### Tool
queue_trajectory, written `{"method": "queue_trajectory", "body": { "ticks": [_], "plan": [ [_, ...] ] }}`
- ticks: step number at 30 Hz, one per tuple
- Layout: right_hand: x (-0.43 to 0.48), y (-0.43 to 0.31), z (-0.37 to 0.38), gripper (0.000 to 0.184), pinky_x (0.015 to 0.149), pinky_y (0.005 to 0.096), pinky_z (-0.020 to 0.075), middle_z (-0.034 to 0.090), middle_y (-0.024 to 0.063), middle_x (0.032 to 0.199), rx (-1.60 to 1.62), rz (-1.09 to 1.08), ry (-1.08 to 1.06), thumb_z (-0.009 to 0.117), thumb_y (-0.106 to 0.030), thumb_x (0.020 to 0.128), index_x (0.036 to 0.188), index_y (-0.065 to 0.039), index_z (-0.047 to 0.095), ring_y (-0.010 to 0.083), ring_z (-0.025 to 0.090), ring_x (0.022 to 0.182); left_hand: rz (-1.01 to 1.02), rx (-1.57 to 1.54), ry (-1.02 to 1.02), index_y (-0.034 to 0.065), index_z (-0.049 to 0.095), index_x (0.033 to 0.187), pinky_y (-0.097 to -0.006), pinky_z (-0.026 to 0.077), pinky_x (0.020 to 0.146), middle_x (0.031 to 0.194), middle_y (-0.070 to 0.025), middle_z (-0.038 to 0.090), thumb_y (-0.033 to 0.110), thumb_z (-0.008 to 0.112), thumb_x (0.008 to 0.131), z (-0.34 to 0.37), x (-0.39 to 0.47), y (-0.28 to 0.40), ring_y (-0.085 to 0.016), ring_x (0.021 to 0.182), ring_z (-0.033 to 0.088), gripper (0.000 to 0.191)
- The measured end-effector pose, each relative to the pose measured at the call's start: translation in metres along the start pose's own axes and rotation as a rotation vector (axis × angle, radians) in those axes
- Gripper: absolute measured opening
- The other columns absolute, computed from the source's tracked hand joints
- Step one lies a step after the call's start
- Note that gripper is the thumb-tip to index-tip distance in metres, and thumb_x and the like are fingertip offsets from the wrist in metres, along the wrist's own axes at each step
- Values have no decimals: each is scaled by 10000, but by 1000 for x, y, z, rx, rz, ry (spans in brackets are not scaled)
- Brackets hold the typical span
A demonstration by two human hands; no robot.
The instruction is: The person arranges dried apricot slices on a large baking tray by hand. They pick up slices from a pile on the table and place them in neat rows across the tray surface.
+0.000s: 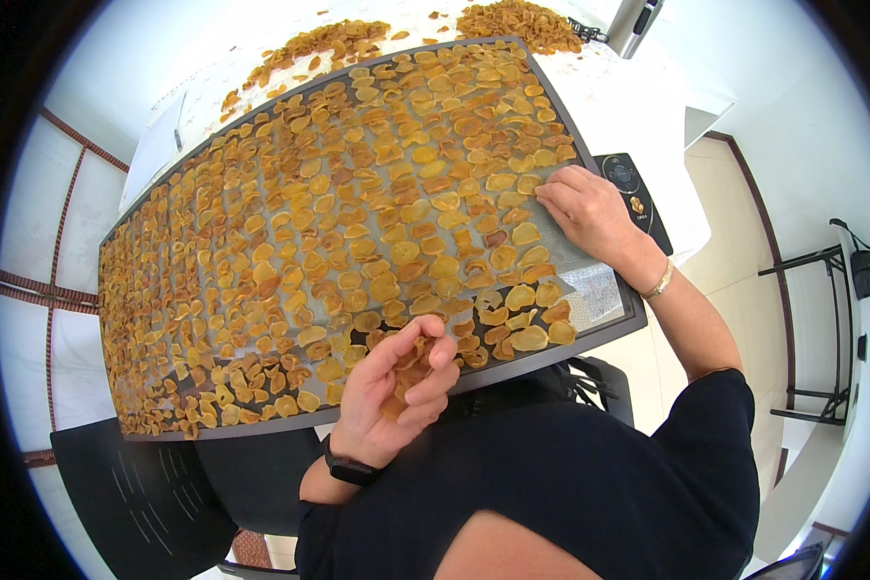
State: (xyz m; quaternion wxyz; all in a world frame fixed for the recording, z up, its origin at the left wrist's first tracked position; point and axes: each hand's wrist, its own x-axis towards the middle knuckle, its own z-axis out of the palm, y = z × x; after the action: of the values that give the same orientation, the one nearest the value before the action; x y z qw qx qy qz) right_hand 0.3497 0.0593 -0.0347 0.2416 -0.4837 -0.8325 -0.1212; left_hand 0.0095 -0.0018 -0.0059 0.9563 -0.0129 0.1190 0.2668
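Observation:
Rows of thin, dried orange-brown slices (pixel 404 251) cover a large, dark-framed panel (pixel 551 351) on the table. My left hand (pixel 402 384), wearing a dark smartwatch, is cupped palm up over the panel's near edge, with a small pile of slices (pixel 409 370) inside its curled fingers. At the right side of the panel is my right hand (pixel 580 206), a metal-banded watch on its wrist. Its fingertips are pinched together beside the end of a row, touching or nearly touching a slice (pixel 528 184). Whether anything sits between those fingertips is hidden.
Loose slices lie in two heaps, one far left (pixel 341 40) and one far right (pixel 525 25), on the white tablecloth (pixel 623 94). A steel flask (pixel 634 27) stands beyond. A black control unit (pixel 627 177) adjoins the panel's right edge. A black chair (pixel 138 500) is at lower left.

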Motion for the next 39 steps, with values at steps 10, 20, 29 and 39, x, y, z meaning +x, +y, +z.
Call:
{"method": "queue_trajectory", "body": {
  "ticks": [10, 20, 29, 39],
  "plan": [
    [15, -59, -42, 103, 666, 349, 545, 675, 107, 880, 428, 282, -1, 739, -35, 849, 949, -23, 717, 268, 671, 786, 139, -176, -97, 14, 487, 1455, -409, 445, 1126, 1484, -194, 504, 122, 435, 1044, -11, 14, 0, -333, 1344, 517, 428],
    [42, -128, -51, 213, 692, 355, 563, 661, 109, 942, 684, -192, -53, 740, -9, 792, 1000, -18, 697, 278, 683, 838, 177, -163, -74, 41, 417, 1525, -416, 286, 1224, 1553, -131, 445, 206, 336, 1061, 5, 21, -6, -250, 1413, 437, 499],
    [57, -140, -41, 191, 649, 349, 550, 635, 96, 936, 680, -203, -3, 731, -33, 809, 991, -10, 676, 267, 668, 815, 134, -200, -95, 69, 403, 1543, -399, 304, 1211, 1494, -97, 499, 239, 333, 1075, -1, 19, -4, -209, 1332, 497, 502],
    [56, -137, -36, 135, 722, 335, 554, 678, 85, 996, 772, -12, -202, 721, 22, 837, 956, -32, 686, 242, 666, 896, 100, -242, -90, 25, 538, 1342, -495, 294, 1217, 1395, -161, 563, 295, 383, 1072, -18, 20, -5, -303, 1367, 478, 412]
  ]
}}
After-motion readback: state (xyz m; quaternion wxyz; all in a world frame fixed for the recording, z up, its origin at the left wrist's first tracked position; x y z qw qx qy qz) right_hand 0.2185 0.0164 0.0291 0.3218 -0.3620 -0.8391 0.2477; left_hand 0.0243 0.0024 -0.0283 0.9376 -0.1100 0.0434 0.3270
